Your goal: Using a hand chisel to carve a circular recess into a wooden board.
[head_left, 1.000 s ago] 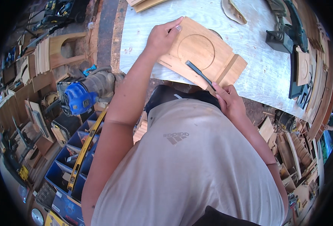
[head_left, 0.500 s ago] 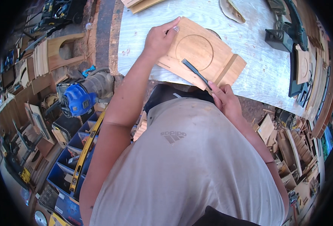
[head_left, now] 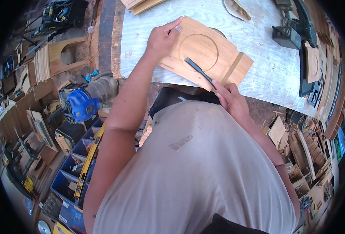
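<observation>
1. Left hand [head_left: 160, 43]: closed on the left end of a wooden board [head_left: 199, 50].
2. Right hand [head_left: 233, 102]: wrapped around a dark chisel [head_left: 200, 71], flat end over the board.
3. Board: pale brown, circular line in its face, darker band rightward, beside the worktop's [head_left: 274, 80] near edge.
4. Pale surface stretches rightward toward a grey-black tool [head_left: 287, 38].

L of grip sits blue-topped grey cylindrical machine [head_left: 82, 106]; lower L, long yellow spirit level [head_left: 89, 162] lies on blue compartmented bin [head_left: 58, 182]. Upper R of grip: dk. grey-green power tool [head_left: 307, 29]; lower R: heaped brown wood offcuts [head_left: 305, 152].
</observation>
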`<act>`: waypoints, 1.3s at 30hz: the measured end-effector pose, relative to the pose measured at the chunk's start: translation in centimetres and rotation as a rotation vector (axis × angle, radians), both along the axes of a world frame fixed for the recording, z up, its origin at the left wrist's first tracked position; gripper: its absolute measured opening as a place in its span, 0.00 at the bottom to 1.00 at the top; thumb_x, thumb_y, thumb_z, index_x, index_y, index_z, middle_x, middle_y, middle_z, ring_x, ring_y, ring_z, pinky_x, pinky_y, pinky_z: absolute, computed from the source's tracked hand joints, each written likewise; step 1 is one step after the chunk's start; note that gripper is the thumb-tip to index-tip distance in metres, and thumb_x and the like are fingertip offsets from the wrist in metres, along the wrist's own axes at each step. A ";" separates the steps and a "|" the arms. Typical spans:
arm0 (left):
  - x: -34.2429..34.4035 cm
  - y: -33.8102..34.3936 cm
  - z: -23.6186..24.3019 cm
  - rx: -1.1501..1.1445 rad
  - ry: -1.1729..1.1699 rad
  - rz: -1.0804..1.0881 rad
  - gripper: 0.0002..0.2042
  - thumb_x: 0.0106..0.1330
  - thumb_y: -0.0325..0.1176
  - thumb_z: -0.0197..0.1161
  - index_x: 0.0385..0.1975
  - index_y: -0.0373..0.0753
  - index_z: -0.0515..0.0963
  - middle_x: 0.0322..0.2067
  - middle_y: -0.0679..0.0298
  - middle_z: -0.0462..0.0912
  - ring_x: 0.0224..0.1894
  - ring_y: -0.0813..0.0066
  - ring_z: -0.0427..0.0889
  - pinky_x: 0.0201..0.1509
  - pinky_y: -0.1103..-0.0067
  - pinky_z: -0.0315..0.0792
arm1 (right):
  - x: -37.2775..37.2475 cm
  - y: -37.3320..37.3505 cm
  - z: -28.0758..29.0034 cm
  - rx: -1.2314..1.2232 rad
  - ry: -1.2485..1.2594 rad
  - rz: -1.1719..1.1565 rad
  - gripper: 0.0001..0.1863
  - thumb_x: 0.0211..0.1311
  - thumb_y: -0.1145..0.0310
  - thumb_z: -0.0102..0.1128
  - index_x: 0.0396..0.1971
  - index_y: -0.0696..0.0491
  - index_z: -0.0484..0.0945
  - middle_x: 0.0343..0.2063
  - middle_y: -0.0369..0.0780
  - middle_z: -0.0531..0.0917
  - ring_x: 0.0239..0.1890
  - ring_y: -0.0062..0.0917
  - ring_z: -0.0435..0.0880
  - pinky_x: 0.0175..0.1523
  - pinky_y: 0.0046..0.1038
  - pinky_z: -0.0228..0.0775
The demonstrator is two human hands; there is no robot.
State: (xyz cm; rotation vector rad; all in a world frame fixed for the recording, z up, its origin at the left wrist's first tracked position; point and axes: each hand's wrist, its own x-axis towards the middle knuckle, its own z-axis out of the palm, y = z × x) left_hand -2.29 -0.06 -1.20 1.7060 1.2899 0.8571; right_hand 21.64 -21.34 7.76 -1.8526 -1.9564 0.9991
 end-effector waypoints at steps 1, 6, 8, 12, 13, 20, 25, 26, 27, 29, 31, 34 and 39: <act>0.0 0.1 -0.1 0.062 -0.033 0.005 0.17 0.72 0.42 0.59 0.60 0.57 0.80 0.22 0.50 0.81 0.22 0.71 0.74 0.36 0.72 0.74 | 0.3 -0.2 -0.2 0.002 0.001 0.002 0.28 0.68 0.68 0.63 0.66 0.31 0.74 0.32 0.42 0.72 0.26 0.36 0.77 0.31 0.38 0.73; -0.3 -0.1 0.3 -0.063 0.038 0.010 0.17 0.72 0.43 0.60 0.60 0.58 0.80 0.22 0.52 0.81 0.22 0.69 0.74 0.37 0.72 0.74 | 0.4 -0.3 -0.3 0.048 -0.053 0.031 0.29 0.67 0.66 0.64 0.66 0.28 0.73 0.32 0.42 0.72 0.24 0.36 0.77 0.29 0.38 0.74; -0.3 0.0 0.2 -0.057 0.054 0.006 0.17 0.72 0.43 0.60 0.60 0.58 0.80 0.22 0.51 0.81 0.22 0.68 0.74 0.37 0.72 0.74 | 0.2 -0.2 0.1 -0.006 -0.072 0.017 0.27 0.68 0.70 0.62 0.65 0.32 0.75 0.33 0.42 0.73 0.27 0.35 0.77 0.32 0.36 0.73; -0.2 -0.1 0.1 -0.083 0.071 0.024 0.17 0.72 0.44 0.60 0.60 0.58 0.80 0.22 0.52 0.82 0.21 0.67 0.74 0.36 0.72 0.74 | -0.4 0.0 0.6 -0.063 -0.078 -0.015 0.26 0.69 0.73 0.60 0.64 0.36 0.77 0.33 0.41 0.74 0.29 0.35 0.78 0.36 0.34 0.72; -0.3 -0.2 0.0 -0.078 0.052 0.026 0.17 0.72 0.44 0.60 0.60 0.59 0.80 0.21 0.53 0.81 0.21 0.68 0.74 0.36 0.72 0.74 | -0.4 0.0 0.7 -0.063 -0.078 -0.017 0.26 0.69 0.73 0.60 0.64 0.36 0.77 0.33 0.41 0.74 0.29 0.35 0.78 0.36 0.34 0.72; -0.1 -0.2 0.1 -0.099 0.034 0.021 0.17 0.73 0.44 0.59 0.61 0.59 0.80 0.19 0.55 0.79 0.21 0.70 0.72 0.36 0.72 0.73 | -0.1 -0.3 -0.1 0.012 -0.102 0.015 0.30 0.67 0.66 0.64 0.67 0.30 0.72 0.33 0.42 0.73 0.26 0.38 0.80 0.31 0.40 0.76; -0.1 -0.4 0.3 -0.121 0.068 0.040 0.18 0.73 0.44 0.59 0.61 0.59 0.79 0.19 0.56 0.79 0.21 0.70 0.71 0.36 0.73 0.73 | -0.2 -0.3 0.0 0.022 -0.094 0.015 0.29 0.67 0.66 0.64 0.67 0.31 0.72 0.33 0.43 0.73 0.26 0.38 0.80 0.30 0.40 0.76; -0.1 -0.4 0.3 -0.121 0.069 0.038 0.18 0.73 0.44 0.59 0.61 0.59 0.79 0.19 0.56 0.79 0.21 0.70 0.71 0.36 0.73 0.73 | -0.3 -0.3 0.1 0.018 -0.096 0.016 0.28 0.68 0.66 0.63 0.67 0.31 0.72 0.33 0.43 0.73 0.26 0.37 0.80 0.30 0.39 0.76; -0.1 -0.4 0.5 -0.112 0.059 0.036 0.18 0.73 0.44 0.59 0.61 0.58 0.79 0.19 0.55 0.79 0.21 0.71 0.71 0.36 0.73 0.73 | -0.4 -0.3 0.1 0.015 -0.097 0.018 0.28 0.68 0.65 0.63 0.67 0.31 0.72 0.33 0.43 0.73 0.25 0.37 0.80 0.30 0.39 0.76; 0.0 -0.5 0.6 -0.103 0.051 0.032 0.18 0.73 0.44 0.59 0.61 0.58 0.79 0.20 0.55 0.80 0.21 0.71 0.71 0.36 0.73 0.73 | -0.7 0.3 0.0 0.025 -0.097 0.009 0.28 0.68 0.65 0.63 0.66 0.30 0.73 0.33 0.42 0.72 0.25 0.36 0.80 0.31 0.39 0.76; -0.1 -0.3 0.6 -0.094 0.002 0.023 0.18 0.73 0.43 0.59 0.61 0.56 0.79 0.20 0.55 0.80 0.22 0.73 0.71 0.36 0.73 0.73 | -0.9 0.5 -0.2 0.038 -0.095 0.003 0.28 0.68 0.65 0.63 0.66 0.30 0.73 0.33 0.42 0.72 0.25 0.36 0.79 0.31 0.39 0.76; -0.2 0.0 0.5 -0.078 0.017 -0.004 0.18 0.73 0.43 0.59 0.61 0.56 0.79 0.21 0.55 0.80 0.22 0.74 0.71 0.36 0.74 0.73 | -0.8 0.1 -0.3 0.007 -0.099 -0.006 0.27 0.68 0.65 0.63 0.66 0.29 0.73 0.32 0.41 0.71 0.25 0.35 0.79 0.31 0.39 0.75; -0.4 0.2 -0.1 -0.096 0.040 -0.011 0.18 0.73 0.43 0.58 0.61 0.55 0.79 0.19 0.55 0.78 0.21 0.73 0.70 0.35 0.74 0.73 | -0.8 0.0 -0.1 -0.030 -0.018 -0.041 0.26 0.70 0.65 0.61 0.66 0.30 0.73 0.32 0.41 0.72 0.27 0.35 0.79 0.32 0.37 0.74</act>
